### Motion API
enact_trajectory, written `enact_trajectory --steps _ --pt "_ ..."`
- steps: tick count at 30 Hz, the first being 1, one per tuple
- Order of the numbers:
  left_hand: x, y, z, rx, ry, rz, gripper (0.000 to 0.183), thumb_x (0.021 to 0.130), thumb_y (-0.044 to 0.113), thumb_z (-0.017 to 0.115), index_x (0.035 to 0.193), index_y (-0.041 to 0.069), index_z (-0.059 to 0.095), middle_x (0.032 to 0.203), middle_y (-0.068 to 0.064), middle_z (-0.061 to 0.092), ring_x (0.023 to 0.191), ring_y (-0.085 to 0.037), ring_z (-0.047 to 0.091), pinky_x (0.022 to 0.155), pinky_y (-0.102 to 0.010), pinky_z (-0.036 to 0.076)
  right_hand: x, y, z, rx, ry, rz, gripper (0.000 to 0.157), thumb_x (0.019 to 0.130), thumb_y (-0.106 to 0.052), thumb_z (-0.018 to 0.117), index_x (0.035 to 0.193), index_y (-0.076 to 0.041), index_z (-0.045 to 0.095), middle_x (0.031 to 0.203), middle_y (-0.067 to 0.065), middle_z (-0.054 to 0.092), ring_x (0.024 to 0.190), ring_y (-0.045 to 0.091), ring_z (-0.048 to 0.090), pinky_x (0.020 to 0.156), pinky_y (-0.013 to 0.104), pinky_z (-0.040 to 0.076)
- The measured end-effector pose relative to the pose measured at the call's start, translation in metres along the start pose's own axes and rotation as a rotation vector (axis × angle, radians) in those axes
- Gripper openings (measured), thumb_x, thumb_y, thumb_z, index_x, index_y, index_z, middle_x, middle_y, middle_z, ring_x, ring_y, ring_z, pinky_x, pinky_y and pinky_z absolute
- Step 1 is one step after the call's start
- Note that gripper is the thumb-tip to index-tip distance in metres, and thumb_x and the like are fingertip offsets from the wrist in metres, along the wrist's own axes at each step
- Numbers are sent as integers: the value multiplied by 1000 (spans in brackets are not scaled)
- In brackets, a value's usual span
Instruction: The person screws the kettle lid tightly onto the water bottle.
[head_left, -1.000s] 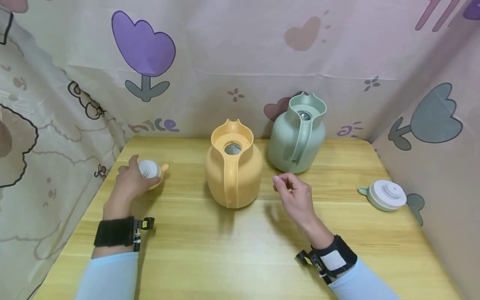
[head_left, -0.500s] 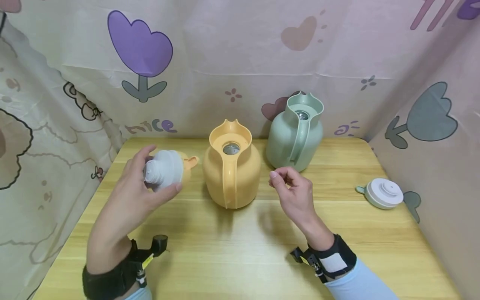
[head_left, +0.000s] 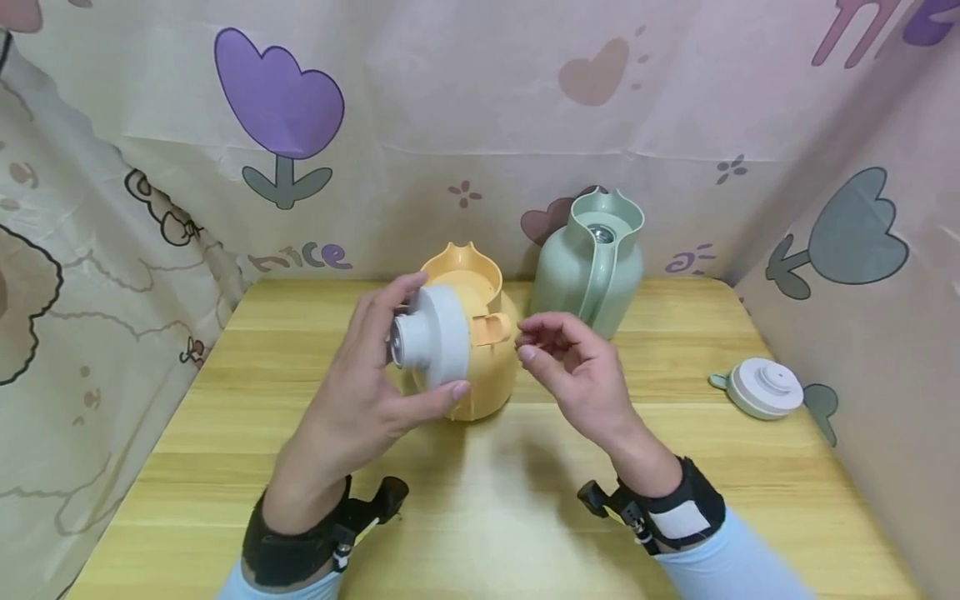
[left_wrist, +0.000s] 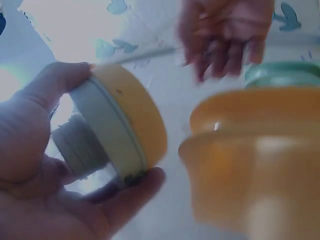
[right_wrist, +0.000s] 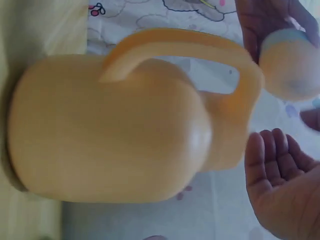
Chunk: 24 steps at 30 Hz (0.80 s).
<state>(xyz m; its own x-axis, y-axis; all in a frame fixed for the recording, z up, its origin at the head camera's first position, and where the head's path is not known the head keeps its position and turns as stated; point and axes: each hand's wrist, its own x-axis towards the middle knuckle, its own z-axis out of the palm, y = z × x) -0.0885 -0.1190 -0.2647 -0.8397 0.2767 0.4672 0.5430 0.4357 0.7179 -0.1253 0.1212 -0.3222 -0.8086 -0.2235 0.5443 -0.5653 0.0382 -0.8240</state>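
My left hand (head_left: 360, 375) grips a lid (head_left: 442, 337) between thumb and fingers. The lid has a yellow top with a small tab and a white threaded plug, tipped on its side with the plug towards my palm. It is held in front of a yellow thermos jug (head_left: 480, 392), hiding much of the jug's neck and handle in the head view. The jug's handle (right_wrist: 185, 47) shows fully in the right wrist view. Just right of the lid's tab hovers my right hand (head_left: 588, 383), fingers loosely bent, with nothing in it.
A green thermos jug (head_left: 585, 271), its mouth uncovered, stands behind and to the right. Its green-and-white lid (head_left: 767, 388) lies plug-up near the right edge of the wooden table (head_left: 480, 517). A patterned cloth (head_left: 420, 100) hangs behind and at both sides.
My left hand has lifted the yellow lid from the table's left side, turned it sideways and carried it right to the yellow jug. My right hand has moved slightly left, its fingers loosening.
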Motion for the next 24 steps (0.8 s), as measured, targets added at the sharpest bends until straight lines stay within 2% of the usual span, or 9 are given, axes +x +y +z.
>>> enact_trajectory --steps 3,6,11,15,17,20,22,24 --pt "5 2 5 -160 -29 -3 89 75 21 83 146 25 30 132 -9 42 107 -22 50 81 -43 52 9 -10 0 32 -136 -90 54 80 8 68 130 -3 52 122 13 58 110 31 54 89 37 52" --pt "9 3 9 -308 -56 -37 87 77 14 80 146 27 28 131 -10 44 104 -24 55 82 -43 53 17 -18 1 49 -248 -146 78 74 5 74 143 -9 40 136 11 49 120 33 47 97 42 47" --pt "11 1 14 -439 -86 -89 87 80 14 78 147 25 22 135 -12 44 106 -26 58 89 -46 52 23 -23 3 42 -327 -185 100 70 -7 84 150 -9 25 145 11 40 127 33 41 105 41 41" --pt "11 -1 18 -492 -99 -94 87 82 18 78 146 22 20 138 -11 47 108 -26 59 92 -47 51 24 -21 6 61 -302 -214 106 66 -5 87 150 -6 22 144 14 40 126 34 42 107 40 39" --pt "11 -1 19 -498 -108 -93 86 83 24 77 147 24 20 138 -9 49 108 -25 59 94 -47 50 24 -20 6 68 -274 -229 104 66 -5 86 149 -3 24 141 16 42 124 34 43 107 39 39" --pt "9 -1 20 -492 -110 -87 85 84 31 76 147 25 19 140 -8 46 113 -24 55 97 -44 49 24 -17 7 76 -219 -250 98 69 -13 85 147 0 26 137 18 43 121 34 44 106 36 40" --pt "6 -2 19 -462 -85 -80 79 86 29 74 146 22 23 137 -8 46 116 -23 53 97 -42 49 25 -15 6 88 -177 -256 95 71 -17 84 146 2 28 137 19 42 121 35 44 104 35 41" --pt "3 -4 17 -400 -22 -76 68 87 24 74 141 16 33 130 -9 50 114 -21 52 95 -38 50 27 -13 4 94 -133 -259 93 72 -20 83 145 2 30 138 19 43 119 36 44 103 33 42"
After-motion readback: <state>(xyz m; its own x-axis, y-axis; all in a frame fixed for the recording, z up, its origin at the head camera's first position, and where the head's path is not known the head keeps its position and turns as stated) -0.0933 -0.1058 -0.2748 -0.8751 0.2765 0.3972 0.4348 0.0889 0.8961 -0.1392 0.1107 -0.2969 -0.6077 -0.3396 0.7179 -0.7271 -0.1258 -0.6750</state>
